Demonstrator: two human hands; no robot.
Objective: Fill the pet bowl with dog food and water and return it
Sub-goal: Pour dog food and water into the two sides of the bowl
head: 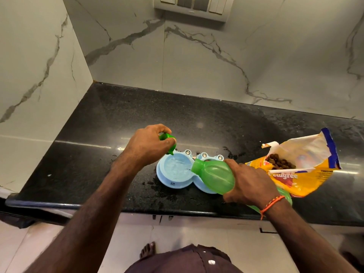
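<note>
Head view, looking down on a black counter (110, 123) set in a corner of veined marble wall (197, 62), with a switch plate (194, 6) at the top edge.

A pale blue, two-basin pet bowl (173, 183) sits on the counter near its front edge. Its left basin holds clear water. The right basin is mostly hidden behind the bottle, so its contents cannot be judged.

The right hand (250, 183) is wrapped firmly around the body of a green bottle (214, 175). The bottle is tipped nearly level, neck pointing left, with its mouth at the inner rim of the left basin; water lies in the basin just beyond the mouth. An orange thread band (272, 203) circles the right wrist.

The left hand (148, 145) hovers above the far-left rim of the bowl, fingers pinched closed on a green cap (167, 139). The cap is held clear of the bottle.

To the right of the bowl, a yellow dog food bag (307, 174) lies on its side on the counter, its torn mouth open toward the back wall. Brown kibble (280, 162) shows inside the opening. The bag lies just beside the right hand.

Dark wet patches and drops mark the counter around the bowl. Below the counter edge, pale floor (177, 233), a bare foot (147, 250) and a dark garment (187, 261) are visible.
</note>
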